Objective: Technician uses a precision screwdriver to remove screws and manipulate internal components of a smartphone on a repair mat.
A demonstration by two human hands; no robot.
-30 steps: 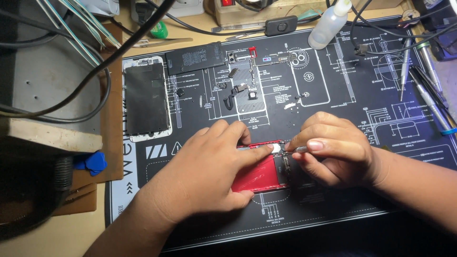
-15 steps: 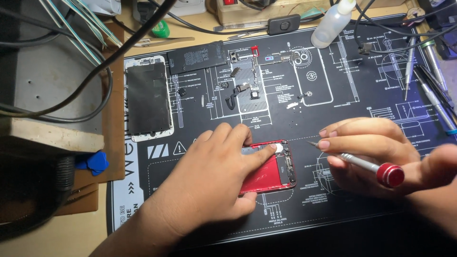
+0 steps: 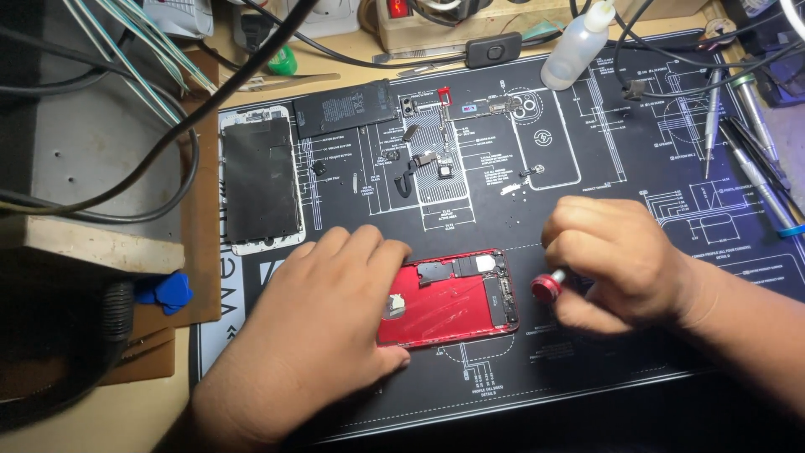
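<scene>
left hand (image 3: 323,327): flat and open, pressing on the left end of the red phone shell (image 3: 457,298)
right hand (image 3: 616,260): curled round a red-capped screwdriver (image 3: 549,285)
phone shell: centre of black repair mat (image 3: 587,143), hand at its 3 o'clock
removed screen (image 3: 260,180): 10 o'clock

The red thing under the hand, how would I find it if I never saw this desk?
Look at the big black mat covered in white drawings. Near its front edge, the left hand presses on an opened phone shell. It is the only bright red, flat thing there; the detached screen nearby is black.
</scene>
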